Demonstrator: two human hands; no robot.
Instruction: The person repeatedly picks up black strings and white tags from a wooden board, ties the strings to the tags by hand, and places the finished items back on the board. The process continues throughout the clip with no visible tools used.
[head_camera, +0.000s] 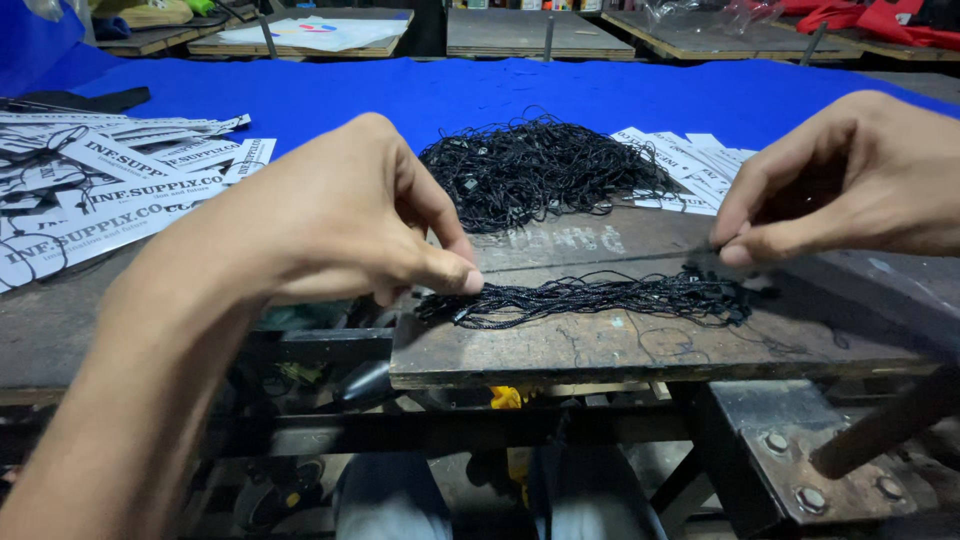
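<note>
I have the left hand (340, 215) pinched shut on one end of a single cord (600, 266), the right hand (840, 190) pinched on the other end, the cord stretched straight between them. Just below it a bundle (590, 297) of black cords lies along the board (640, 345). A tangled pile (535, 170) sits behind, with white tags (100, 200) at both sides.
</note>
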